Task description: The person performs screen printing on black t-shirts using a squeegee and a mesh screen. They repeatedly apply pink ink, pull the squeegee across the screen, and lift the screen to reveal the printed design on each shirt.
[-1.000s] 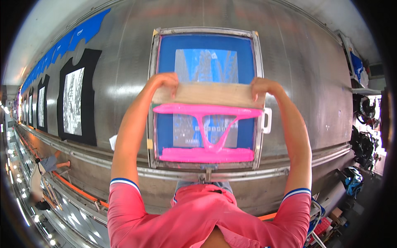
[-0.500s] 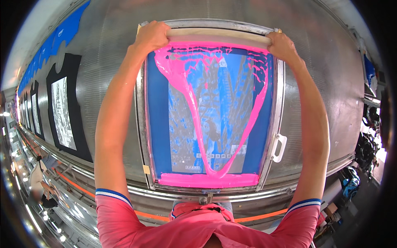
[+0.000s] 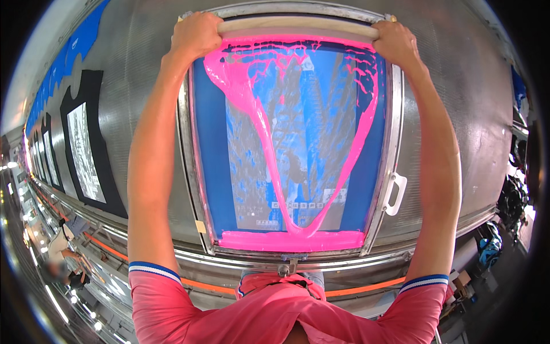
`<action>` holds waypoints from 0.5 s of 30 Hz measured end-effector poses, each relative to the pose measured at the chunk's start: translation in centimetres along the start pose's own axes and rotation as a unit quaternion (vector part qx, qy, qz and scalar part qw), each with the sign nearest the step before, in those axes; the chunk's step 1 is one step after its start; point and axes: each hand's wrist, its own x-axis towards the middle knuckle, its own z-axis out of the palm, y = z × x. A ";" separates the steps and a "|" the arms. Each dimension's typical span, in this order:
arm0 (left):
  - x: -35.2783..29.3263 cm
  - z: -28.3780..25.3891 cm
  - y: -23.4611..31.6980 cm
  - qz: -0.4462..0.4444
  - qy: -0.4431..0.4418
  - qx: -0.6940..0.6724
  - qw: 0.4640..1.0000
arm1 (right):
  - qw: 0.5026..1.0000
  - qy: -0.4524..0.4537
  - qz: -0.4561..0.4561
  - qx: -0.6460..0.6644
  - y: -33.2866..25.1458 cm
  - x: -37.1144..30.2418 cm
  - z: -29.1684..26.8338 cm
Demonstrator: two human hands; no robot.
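Both hands clamp a long pale squeegee [image 3: 298, 26] at the far end of a metal-framed printing screen [image 3: 395, 114]: the left hand [image 3: 196, 34] wraps its fingers over one end, the right hand [image 3: 395, 43] over the other, fists closed tight around the handle. In the head view, the only one, pink ink [image 3: 292, 241] pools along the screen's near edge and streaks up the blue mesh in two converging trails toward the squeegee. With arms fully stretched, pressure could turn uneven, leaving ink bands on the mesh; a tilted blade might let ink spill over the frame's far rail. A white handle [image 3: 395, 194] juts from the frame's right side, and black printed panels [image 3: 86, 149] lie well left of it.
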 end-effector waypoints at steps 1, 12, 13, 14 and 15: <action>-0.1 -0.1 0.0 0.003 0.008 0.004 1.000 | 1.000 0.003 0.004 -0.006 -0.1 -0.1 0.0; -10.4 4.0 2.0 0.019 0.106 -0.024 0.994 | 0.996 0.062 0.001 0.058 -3.4 -11.0 1.2; -12.2 4.3 2.4 0.018 0.102 -0.036 0.994 | 0.997 0.056 0.001 0.062 -3.9 -12.8 1.3; -14.1 4.6 2.7 0.016 0.097 -0.048 0.994 | 0.997 0.050 0.001 0.065 -4.4 -14.7 1.5; -15.9 4.7 3.2 0.015 0.095 -0.059 0.994 | 0.997 0.046 0.002 0.068 -4.7 -16.5 1.5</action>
